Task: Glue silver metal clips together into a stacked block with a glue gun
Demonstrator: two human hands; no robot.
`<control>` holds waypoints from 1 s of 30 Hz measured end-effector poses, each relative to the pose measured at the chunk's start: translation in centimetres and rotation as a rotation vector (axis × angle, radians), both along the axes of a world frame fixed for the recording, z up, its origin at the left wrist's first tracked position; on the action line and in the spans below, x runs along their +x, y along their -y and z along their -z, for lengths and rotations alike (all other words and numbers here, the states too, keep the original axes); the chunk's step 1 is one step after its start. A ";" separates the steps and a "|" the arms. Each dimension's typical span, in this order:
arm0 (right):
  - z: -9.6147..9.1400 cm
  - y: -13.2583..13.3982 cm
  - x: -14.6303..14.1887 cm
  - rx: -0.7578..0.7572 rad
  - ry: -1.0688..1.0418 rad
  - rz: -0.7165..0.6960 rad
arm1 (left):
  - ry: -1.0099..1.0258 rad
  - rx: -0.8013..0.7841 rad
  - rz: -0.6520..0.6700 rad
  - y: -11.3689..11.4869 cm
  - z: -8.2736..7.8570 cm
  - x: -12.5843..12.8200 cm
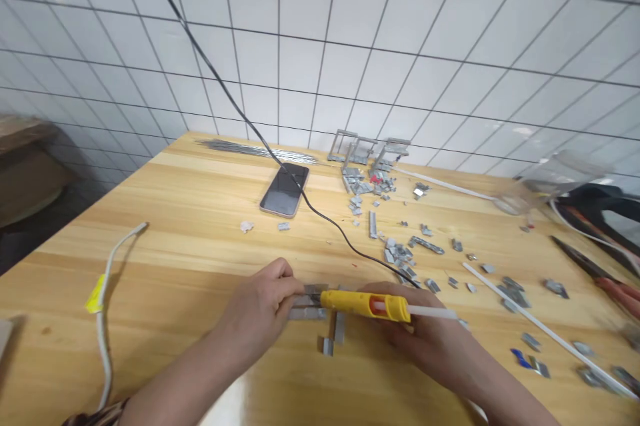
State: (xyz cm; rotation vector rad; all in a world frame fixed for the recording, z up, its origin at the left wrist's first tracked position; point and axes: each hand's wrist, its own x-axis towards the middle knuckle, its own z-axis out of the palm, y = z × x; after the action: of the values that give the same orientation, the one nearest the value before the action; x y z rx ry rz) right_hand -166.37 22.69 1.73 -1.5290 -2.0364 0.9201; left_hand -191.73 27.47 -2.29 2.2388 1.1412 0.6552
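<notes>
A yellow hot glue gun (363, 304) lies sideways in my right hand (425, 339), which is closed around its grip. A white glue stick (433, 312) sticks out of its back end. The nozzle reaches to the fingertips of my left hand (263, 303). Those fingers pinch a flat grey piece (307, 313), partly hidden by the hand and the nozzle. Just below the gun are a narrow grey strip (339, 328) and a small grey block (327, 347); whether they join the pinched piece I cannot tell.
A phone (285, 191) lies behind my hands, crossed by a black cord (330, 218). Grey scraps (397, 253) litter the right side, with small grey frames (357, 149), thin rods (260, 151), a long white stick (545, 326) and red-handled pliers (595, 276). A white cable (103, 326) lies left.
</notes>
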 end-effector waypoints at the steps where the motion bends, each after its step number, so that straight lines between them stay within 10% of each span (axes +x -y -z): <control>1: 0.0 0.0 0.0 0.008 -0.001 0.000 | 0.002 0.010 -0.003 0.0 0.0 0.0; 30: -0.2 0.0 -0.4 -0.013 0.042 -0.006 | -0.032 0.022 0.004 0.3 -0.9 0.1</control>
State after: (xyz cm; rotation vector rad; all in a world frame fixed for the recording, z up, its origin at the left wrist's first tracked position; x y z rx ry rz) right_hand -166.80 22.69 1.89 -1.5621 -2.0688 0.9133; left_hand -191.59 27.20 -1.40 2.2764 1.1505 0.6354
